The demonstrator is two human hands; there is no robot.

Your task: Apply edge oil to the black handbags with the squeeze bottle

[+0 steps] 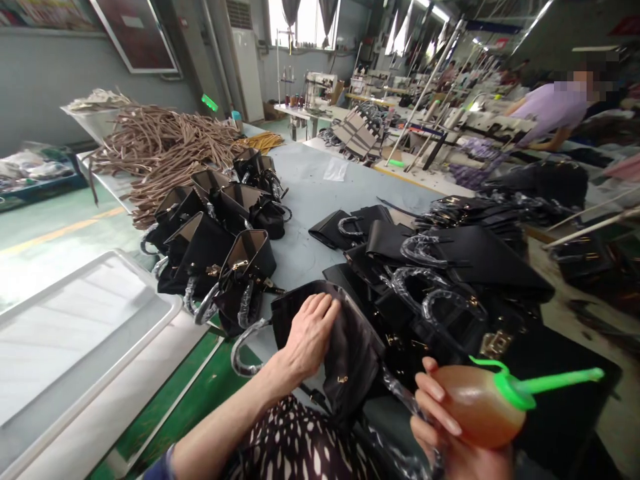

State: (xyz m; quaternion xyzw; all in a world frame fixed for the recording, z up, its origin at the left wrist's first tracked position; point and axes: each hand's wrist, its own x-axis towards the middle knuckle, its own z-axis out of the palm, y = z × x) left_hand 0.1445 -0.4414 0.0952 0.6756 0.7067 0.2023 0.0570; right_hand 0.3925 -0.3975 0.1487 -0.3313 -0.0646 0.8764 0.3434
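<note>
My left hand is closed over the opening of a black handbag in front of me, its bent fingers at the dark lining; the fingertips are partly hidden. The bag's plastic-wrapped handle sticks out to the left, and a small gold fitting shows on its side. In my right hand is a squeeze bottle of amber liquid, with a green cap and a long green nozzle pointing right. My right fingers wrap its near end, close to the bag's other wrapped handle.
Black handbags stand open on the left of the grey table, near a heap of brown straps. More flat black bags are piled on the right. A white bin stands lower left. A person sits by sewing machines.
</note>
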